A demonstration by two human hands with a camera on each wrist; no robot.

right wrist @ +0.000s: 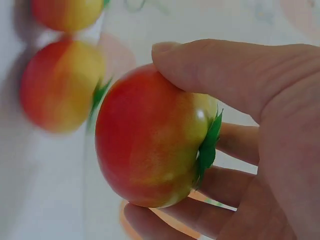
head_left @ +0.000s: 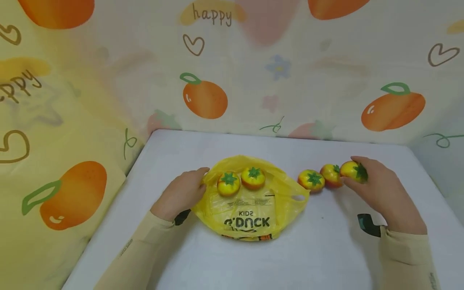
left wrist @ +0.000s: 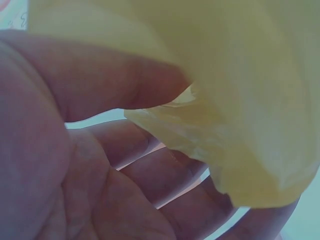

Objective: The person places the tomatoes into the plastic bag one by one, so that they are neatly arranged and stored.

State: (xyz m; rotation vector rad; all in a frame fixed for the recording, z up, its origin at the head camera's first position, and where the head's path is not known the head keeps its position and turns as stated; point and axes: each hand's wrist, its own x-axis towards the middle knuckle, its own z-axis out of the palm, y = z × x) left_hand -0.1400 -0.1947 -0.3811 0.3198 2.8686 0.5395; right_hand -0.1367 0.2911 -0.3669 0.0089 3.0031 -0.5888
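Right hand (head_left: 385, 192) curved round a fruit (right wrist: 145, 142), left hand (head_left: 180, 192) in pinch on yellow bag (head_left: 248, 201)

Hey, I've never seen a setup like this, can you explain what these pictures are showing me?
There's no machine here, just a person's bare left hand and right hand. The wide picture comes from a camera worn on the head; each close-up comes from a camera on one wrist. On the white table lies a yellow bag, with two tomato-like fruits resting on its plastic and two more fruits beside it. The left hand grips the bag's edge; the right hand holds a fifth fruit.
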